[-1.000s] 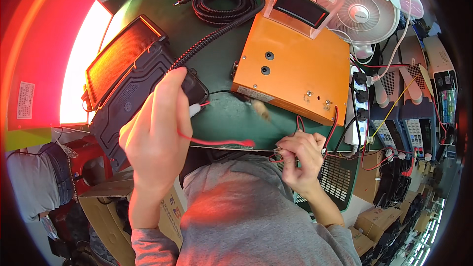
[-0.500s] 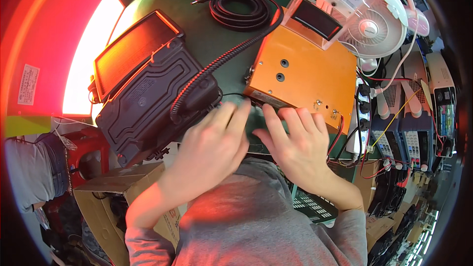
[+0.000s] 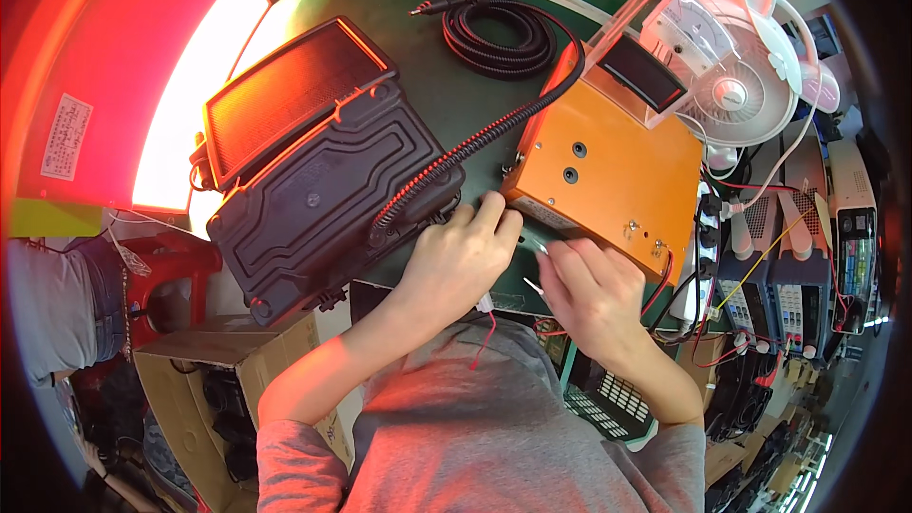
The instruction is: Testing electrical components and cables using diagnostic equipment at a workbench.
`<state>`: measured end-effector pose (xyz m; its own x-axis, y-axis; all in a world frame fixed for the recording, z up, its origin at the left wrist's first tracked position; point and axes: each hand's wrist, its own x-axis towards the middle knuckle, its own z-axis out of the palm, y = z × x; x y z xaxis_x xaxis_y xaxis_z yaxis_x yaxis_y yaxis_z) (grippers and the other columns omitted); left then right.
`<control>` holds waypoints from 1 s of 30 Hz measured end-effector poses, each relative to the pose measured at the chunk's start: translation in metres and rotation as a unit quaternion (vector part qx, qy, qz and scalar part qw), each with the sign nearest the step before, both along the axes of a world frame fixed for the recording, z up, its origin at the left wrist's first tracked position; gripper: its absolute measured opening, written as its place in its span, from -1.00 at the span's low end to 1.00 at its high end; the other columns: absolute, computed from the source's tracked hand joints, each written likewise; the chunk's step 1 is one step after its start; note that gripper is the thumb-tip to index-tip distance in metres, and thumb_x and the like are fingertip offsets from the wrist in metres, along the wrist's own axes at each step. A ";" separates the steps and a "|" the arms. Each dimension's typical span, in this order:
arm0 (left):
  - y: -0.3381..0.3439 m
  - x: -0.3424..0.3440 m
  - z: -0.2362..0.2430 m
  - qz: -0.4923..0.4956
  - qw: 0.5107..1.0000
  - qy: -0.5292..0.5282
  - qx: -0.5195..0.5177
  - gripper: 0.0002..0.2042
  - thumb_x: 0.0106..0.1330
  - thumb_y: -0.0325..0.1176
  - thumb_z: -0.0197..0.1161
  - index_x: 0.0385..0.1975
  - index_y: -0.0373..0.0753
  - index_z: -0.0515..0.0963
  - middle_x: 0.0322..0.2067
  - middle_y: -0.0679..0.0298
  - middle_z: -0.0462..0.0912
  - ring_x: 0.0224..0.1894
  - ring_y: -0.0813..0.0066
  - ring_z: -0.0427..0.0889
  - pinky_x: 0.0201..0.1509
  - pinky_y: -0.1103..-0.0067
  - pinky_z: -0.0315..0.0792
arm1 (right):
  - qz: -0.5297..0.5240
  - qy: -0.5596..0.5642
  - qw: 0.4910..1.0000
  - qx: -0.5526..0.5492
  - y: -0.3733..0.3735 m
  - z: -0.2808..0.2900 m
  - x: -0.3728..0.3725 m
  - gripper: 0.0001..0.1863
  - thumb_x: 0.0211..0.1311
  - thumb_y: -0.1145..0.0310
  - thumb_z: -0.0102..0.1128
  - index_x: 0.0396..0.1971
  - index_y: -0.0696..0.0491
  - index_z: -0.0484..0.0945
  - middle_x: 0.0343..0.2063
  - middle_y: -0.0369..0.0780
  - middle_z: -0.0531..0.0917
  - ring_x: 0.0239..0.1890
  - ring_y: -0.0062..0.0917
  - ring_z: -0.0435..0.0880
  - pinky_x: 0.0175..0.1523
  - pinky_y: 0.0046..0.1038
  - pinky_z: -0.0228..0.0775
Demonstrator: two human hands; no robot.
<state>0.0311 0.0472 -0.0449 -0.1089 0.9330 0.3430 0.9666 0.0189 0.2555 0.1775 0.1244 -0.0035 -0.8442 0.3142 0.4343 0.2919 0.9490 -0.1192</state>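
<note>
My left hand (image 3: 461, 256) is closed at the front edge of the green table, between a black ribbed case (image 3: 323, 190) and an orange metal box (image 3: 608, 166). What its fingers hold is hidden. Below it hangs a small white connector (image 3: 486, 304) with a thin red wire (image 3: 484, 340). My right hand (image 3: 594, 290), just in front of the orange box, pinches a thin white piece (image 3: 535, 286), whose kind I cannot make out. Both hands are close together but apart. A black corrugated hose (image 3: 446, 160) runs from the case over to the coil behind.
A coiled black cable (image 3: 499, 43) lies at the back. A clear stand with a meter (image 3: 698, 24) and a white fan (image 3: 750, 85) are at the back right. Bench instruments (image 3: 803, 299) and a power strip (image 3: 693, 275) stand right. An open cardboard box (image 3: 195, 408) is lower left.
The view has shifted, so the case and orange box appear further right. My fingers have closed in. The white connector with red wire and the white piece at my right hand now show.
</note>
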 end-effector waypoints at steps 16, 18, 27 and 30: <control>-0.084 -0.082 0.096 0.143 0.986 -0.029 -0.080 -0.08 -0.31 -0.27 0.47 0.14 -0.42 0.15 -0.04 0.02 0.27 0.03 0.10 0.27 0.09 0.33 0.17 | 0.001 -0.225 0.970 -0.094 0.107 0.059 -0.137 -0.46 0.04 0.02 0.23 -0.32 0.25 0.34 -0.30 0.09 0.54 -0.23 -0.07 0.53 -0.15 -0.27 0.38; -0.068 -0.085 0.100 0.136 0.982 -0.048 -0.119 -0.13 -0.33 -0.24 0.49 0.07 -0.43 0.22 -0.14 0.05 0.31 -0.02 0.13 0.28 0.11 0.32 0.14 | -0.054 -0.324 0.944 -0.032 0.138 0.008 -0.159 -0.28 -0.13 -0.07 0.33 -0.21 0.27 0.32 -0.46 0.04 0.58 -0.26 -0.04 0.56 -0.15 -0.23 0.41; -0.045 -0.131 0.116 0.146 0.809 -0.546 0.160 -0.32 -0.12 -0.35 0.43 0.05 -0.39 0.28 -0.11 0.12 0.43 -0.04 0.30 0.48 0.03 0.44 0.40 | -0.039 0.163 0.729 -0.664 0.129 0.095 -0.151 -0.74 0.13 0.14 0.10 -0.46 0.05 0.48 -0.67 -0.29 0.45 -0.63 -0.57 0.44 -0.57 -0.55 0.28; -0.016 -0.146 0.115 0.043 0.705 -0.681 0.191 -0.40 -0.05 -0.45 0.29 0.05 -0.42 0.27 -0.09 0.04 0.48 -0.08 0.30 0.53 -0.01 0.45 0.45 | 0.144 0.248 0.596 -0.750 0.123 0.111 -0.151 -0.74 0.28 0.14 0.00 -0.37 0.03 0.49 -0.72 -0.37 0.45 -0.71 -0.67 0.41 -0.66 -0.65 0.23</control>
<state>-0.1147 0.0315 0.0699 -0.6315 0.7702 0.0899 -0.1817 -0.2596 0.9485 0.0270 0.2479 0.1073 -0.8415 0.5361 0.0667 -0.2819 -0.3305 -0.9007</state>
